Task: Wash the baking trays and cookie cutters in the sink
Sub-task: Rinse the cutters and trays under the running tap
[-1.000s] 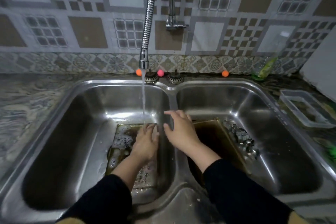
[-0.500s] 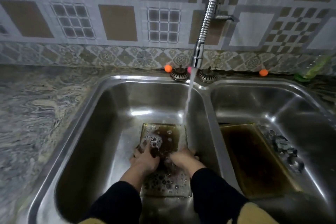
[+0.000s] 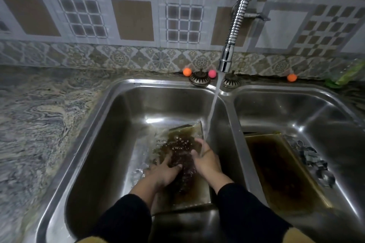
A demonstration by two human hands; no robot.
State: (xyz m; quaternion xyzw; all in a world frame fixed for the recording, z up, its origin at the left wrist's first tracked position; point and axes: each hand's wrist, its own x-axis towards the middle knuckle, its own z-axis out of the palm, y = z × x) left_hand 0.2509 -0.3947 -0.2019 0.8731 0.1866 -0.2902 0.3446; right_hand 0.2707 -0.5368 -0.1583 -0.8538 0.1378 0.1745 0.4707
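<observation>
In the left basin of the sink [image 3: 94, 144], a baking tray [image 3: 189, 134] lies under running water. The left hand [image 3: 164, 171] presses flat and open on it; the right hand [image 3: 207, 162] curls over its right edge. A second tray [image 3: 280, 171] and cookie cutters [image 3: 316, 163] sit in the right basin.

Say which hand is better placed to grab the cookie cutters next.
Right, probably. The right hand is on the tray in the left basin, beside the divider; the cookie cutters lie in the right basin beside the second tray. The left hand would have to cross over.
</observation>
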